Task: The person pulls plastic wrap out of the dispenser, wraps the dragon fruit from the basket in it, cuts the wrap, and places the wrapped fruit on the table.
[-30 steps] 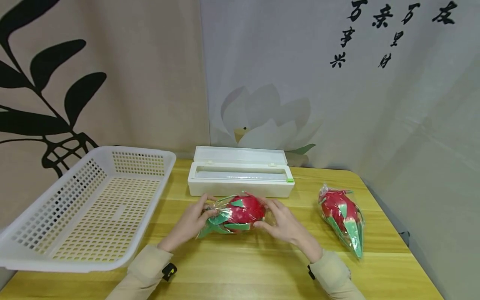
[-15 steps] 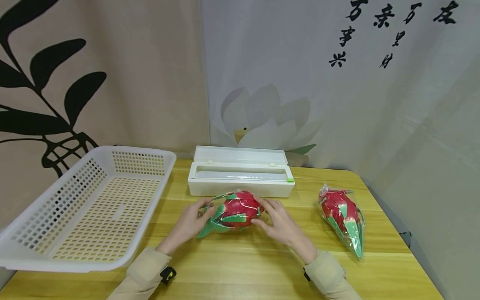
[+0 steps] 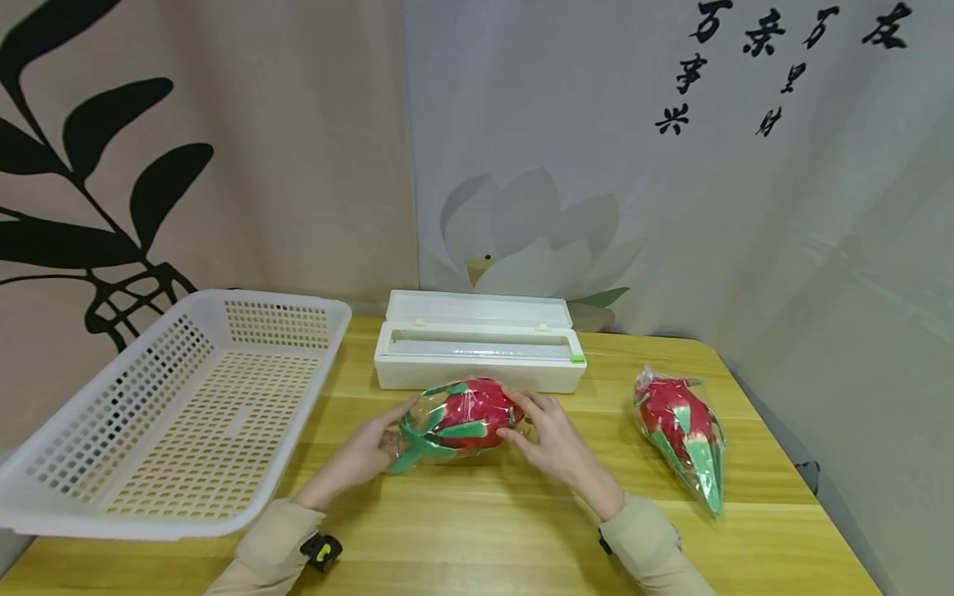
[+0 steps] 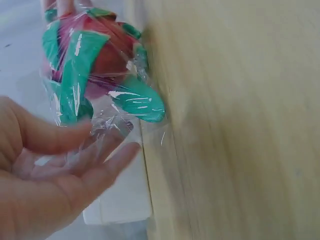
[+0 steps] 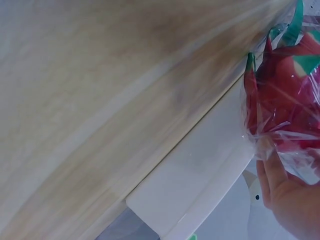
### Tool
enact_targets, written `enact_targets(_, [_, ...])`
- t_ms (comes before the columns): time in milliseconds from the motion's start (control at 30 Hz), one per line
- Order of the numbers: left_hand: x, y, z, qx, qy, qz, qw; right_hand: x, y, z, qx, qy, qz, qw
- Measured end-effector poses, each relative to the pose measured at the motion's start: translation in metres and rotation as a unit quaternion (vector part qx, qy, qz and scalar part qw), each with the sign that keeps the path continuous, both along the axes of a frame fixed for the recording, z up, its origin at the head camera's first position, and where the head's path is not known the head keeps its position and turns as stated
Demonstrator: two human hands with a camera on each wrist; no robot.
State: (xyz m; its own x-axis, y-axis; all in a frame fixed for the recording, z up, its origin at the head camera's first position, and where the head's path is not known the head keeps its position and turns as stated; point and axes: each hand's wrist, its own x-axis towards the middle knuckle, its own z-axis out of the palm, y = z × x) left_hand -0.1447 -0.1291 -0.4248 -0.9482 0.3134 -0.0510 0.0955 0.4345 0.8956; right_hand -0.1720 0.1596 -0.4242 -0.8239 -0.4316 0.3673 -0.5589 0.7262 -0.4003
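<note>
A red dragon fruit with green leafy tips [image 3: 477, 414], wrapped in clear film, lies between both hands in front of the white box. My right hand [image 3: 547, 439] grips its rounded right end, thumb on the near side and fingers over the top. At its leafy left end is my left hand [image 3: 365, 447]. In the left wrist view, loose plastic film [image 4: 105, 135] hangs between the thumb and straight fingers of this hand, which stand apart. A second wrapped dragon fruit [image 3: 680, 430] lies at the right of the table, apart from both hands.
A large white perforated basket [image 3: 298, 430] stands at the left. Behind the dragon fruit sits a white cling film box [image 3: 477, 377] with its lid raised and a film roll inside. The wooden table [image 3: 477, 546] ends at a curtain along the back.
The held dragon fruit has turned a little, its leafy tips now lower left. My left hand has slid left off its leaves to the film; the right hand has shifted slightly left with it.
</note>
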Motion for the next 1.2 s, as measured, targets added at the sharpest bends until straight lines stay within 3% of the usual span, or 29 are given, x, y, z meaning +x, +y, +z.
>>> enact_targets(100, [0.000, 0.003, 0.000, -0.019, 0.013, 0.041, 0.9989, -0.001, 0.000, 0.000, -0.002, 0.001, 0.003, 1.000])
enact_targets(233, [-0.002, 0.010, -0.004, -0.070, 0.073, 0.091, 0.9907, -0.001, 0.001, 0.000, -0.003, -0.002, 0.003, 1.000])
enact_targets(333, [-0.003, 0.015, -0.006, -0.091, 0.110, 0.116, 0.9829, 0.000, 0.002, 0.000, -0.004, -0.004, 0.003, 1.000])
enact_targets(467, [-0.003, 0.019, -0.008, -0.086, 0.130, 0.132, 0.9789, 0.001, 0.003, 0.000, -0.010, -0.002, 0.003, 1.000])
enact_targets(633, [-0.003, 0.022, -0.007, -0.076, 0.091, 0.119, 0.9857, 0.002, 0.006, -0.001, -0.013, -0.010, 0.007, 1.000])
enact_targets(767, [-0.002, 0.025, -0.005, -0.112, 0.074, 0.091, 0.9868, 0.002, 0.009, 0.000, -0.003, -0.018, 0.022, 1.000])
enact_targets(867, [-0.002, 0.029, -0.006, -0.145, 0.091, 0.080, 0.9820, 0.002, 0.011, 0.000, -0.003, -0.013, 0.036, 0.999])
enact_targets(1067, [-0.006, 0.035, -0.006, -0.167, 0.131, 0.079, 0.9740, -0.004, 0.014, -0.005, -0.031, 0.025, 0.053, 0.998])
enact_targets(1200, [-0.009, 0.038, -0.007, -0.154, 0.135, 0.071, 0.9762, -0.007, 0.020, -0.004, -0.044, -0.010, 0.061, 0.997])
